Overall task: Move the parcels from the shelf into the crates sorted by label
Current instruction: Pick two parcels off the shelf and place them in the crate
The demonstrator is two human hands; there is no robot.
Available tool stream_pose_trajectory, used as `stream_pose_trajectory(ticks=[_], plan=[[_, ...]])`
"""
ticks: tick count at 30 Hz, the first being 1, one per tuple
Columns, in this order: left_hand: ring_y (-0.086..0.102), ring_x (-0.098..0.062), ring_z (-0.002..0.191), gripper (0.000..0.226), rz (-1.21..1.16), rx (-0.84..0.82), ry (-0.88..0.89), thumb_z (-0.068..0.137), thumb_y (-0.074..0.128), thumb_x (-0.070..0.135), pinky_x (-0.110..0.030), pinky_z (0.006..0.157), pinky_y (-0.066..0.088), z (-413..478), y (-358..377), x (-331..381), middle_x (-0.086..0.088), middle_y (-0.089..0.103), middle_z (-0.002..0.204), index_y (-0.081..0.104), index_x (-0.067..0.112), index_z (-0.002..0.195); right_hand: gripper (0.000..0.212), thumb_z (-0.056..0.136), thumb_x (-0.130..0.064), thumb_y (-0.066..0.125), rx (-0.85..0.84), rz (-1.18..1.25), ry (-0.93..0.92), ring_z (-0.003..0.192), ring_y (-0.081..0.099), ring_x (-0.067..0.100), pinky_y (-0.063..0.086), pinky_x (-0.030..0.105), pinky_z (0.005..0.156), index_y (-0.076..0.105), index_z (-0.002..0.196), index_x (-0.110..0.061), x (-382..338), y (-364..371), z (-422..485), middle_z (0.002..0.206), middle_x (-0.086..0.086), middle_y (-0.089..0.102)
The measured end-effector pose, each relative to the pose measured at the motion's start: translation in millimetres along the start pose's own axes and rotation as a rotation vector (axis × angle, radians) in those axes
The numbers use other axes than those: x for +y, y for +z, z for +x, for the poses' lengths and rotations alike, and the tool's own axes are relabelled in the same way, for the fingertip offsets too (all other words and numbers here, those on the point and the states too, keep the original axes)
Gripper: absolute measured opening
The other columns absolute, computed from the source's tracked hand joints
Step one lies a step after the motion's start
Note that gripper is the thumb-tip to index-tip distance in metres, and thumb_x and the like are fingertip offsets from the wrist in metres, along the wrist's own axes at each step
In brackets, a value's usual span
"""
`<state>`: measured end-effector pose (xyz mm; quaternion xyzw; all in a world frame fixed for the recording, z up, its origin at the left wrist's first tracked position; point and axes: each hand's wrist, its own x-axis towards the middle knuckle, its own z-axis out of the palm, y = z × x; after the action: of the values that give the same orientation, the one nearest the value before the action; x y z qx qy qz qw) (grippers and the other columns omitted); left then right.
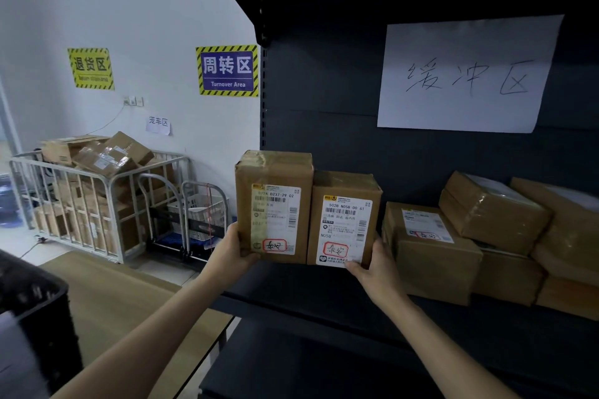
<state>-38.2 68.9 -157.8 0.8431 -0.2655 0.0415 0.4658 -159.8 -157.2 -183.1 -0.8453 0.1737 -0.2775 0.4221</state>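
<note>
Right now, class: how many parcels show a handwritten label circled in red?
3. The taller parcel in the left hand, the shorter parcel in the right hand, and a shelf parcel. Others' labels may be hidden.

a parcel warehouse: labelled cartons (431, 249) on dark shelving (324, 295), zone signs (227, 70).

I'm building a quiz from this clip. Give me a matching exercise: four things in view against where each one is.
Things:
1. taller parcel
2. shorter parcel
3. handwritten paper sheet
4. blue Turnover Area sign

Places:
A. on the white wall
B. held by the right hand
C. on the shelf's dark back panel
D. held by the left hand

Pairs: 1-D, 2-B, 3-C, 4-A
</note>
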Motion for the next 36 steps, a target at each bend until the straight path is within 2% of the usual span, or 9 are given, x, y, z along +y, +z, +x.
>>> stream_pose_trajectory(ticks=[5,13,17,20,22,26,30,33,36], plan=[[0.055,-0.016,0.101,0.057,-0.003,0.036,-0.048,0.081,0.069,0.009,-0.025,0.085,0.044,-28.2,-16.0,-4.7,-0.003,0.057,0.114,0.036,0.006,0.128,0.062,0.084,-0.012,0.066,-0.06,0.004,0.009,0.124,0.045,0.02,0.039,0.034,0.103,0.035,0.137,-0.014,-12.7,7.1,-15.9,0.132,0.006,0.041],[0.056,-0.016,0.103,0.052,0.013,0.153,-0.125,0.08,0.069,0.008,-0.026,0.084,0.048,-76.3,-63.2,-22.3,0.005,0.055,0.104,0.041,0.01,0.124,0.049,0.085,-0.014,0.065,-0.182,0.039,-0.059,0.108,0.045,0.011,0.04,0.024,0.093,0.044,0.129,-0.012,-43.8,38.6,-37.7,0.123,0.005,0.044],[0.055,-0.014,0.101,0.052,0.023,0.21,-0.146,0.081,0.069,0.008,-0.026,0.086,0.048,-95.0,-86.5,-32.1,0.003,0.056,0.107,0.041,0.009,0.125,0.037,0.086,-0.013,0.063,-0.24,0.062,-0.102,0.099,0.044,0.007,0.037,0.015,0.082,0.049,0.12,-0.012,-61.7,56.4,-45.6,0.118,0.004,0.045],[0.057,-0.016,0.104,0.05,0.038,0.233,-0.168,0.081,0.069,0.011,-0.027,0.087,0.048,-107.2,-105.2,-42.8,-0.001,0.058,0.113,0.042,0.01,0.123,0.035,0.085,-0.013,0.064,-0.269,0.078,-0.128,0.098,0.046,0.007,0.038,0.008,0.069,0.05,0.118,-0.012,-76.2,70.8,-51.9,0.118,0.004,0.046],[0.058,-0.017,0.107,0.05,0.036,0.249,-0.182,0.08,0.07,0.012,-0.029,0.088,0.049,-116.3,-119.4,-49.5,-0.002,0.06,0.116,0.042,0.012,0.123,0.036,0.085,-0.013,0.064,-0.287,0.09,-0.136,0.099,0.047,0.008,0.038,0.01,0.072,0.05,0.118,-0.012,-86.8,81.0,-56.6,0.118,0.004,0.046],[0.058,-0.02,0.11,0.053,0.018,0.267,-0.207,0.081,0.069,0.011,-0.042,0.097,0.049,-136.4,-151.5,-63.0,-0.003,0.06,0.118,0.041,0.012,0.125,0.045,0.085,-0.011,0.064,-0.338,0.124,-0.164,0.106,0.047,0.012,0.038,0.022,0.089,0.046,0.125,-0.015,-112.5,105.6,-69.2,0.118,0.004,0.043],[0.059,-0.02,0.108,0.056,0.0,0.305,-0.248,0.08,0.071,0.009,-0.038,0.093,0.051,-160.0,-188.9,-79.9,-0.003,0.06,0.114,0.039,0.01,0.126,0.046,0.084,-0.007,0.063,-0.409,0.163,-0.201,0.111,0.049,0.012,0.042,0.022,0.09,0.047,0.126,-0.014,-142.1,138.4,-86.5,0.116,-0.001,0.047],[0.06,-0.019,0.107,0.059,0.019,0.339,-0.258,0.079,0.071,0.01,-0.039,0.093,0.051,-182.7,-222.3,-96.0,-0.003,0.061,0.114,0.04,0.01,0.129,0.055,0.084,-0.005,0.064,-0.486,0.211,-0.228,0.111,0.05,0.008,0.044,0.022,0.09,0.043,0.131,-0.021,-164.8,170.0,-102.0,0.12,-0.005,0.054],[0.061,-0.019,0.107,0.059,0.009,0.377,-0.282,0.079,0.07,0.008,-0.04,0.094,0.052,-208.8,-258.0,-115.4,-0.002,0.062,0.114,0.04,0.01,0.129,0.055,0.08,-0.013,0.068,-0.497,0.189,-0.244,0.117,0.053,0.017,0.046,0.04,0.101,0.045,0.128,-0.025,-187.7,205.0,-118.5,0.126,0.002,0.053]])
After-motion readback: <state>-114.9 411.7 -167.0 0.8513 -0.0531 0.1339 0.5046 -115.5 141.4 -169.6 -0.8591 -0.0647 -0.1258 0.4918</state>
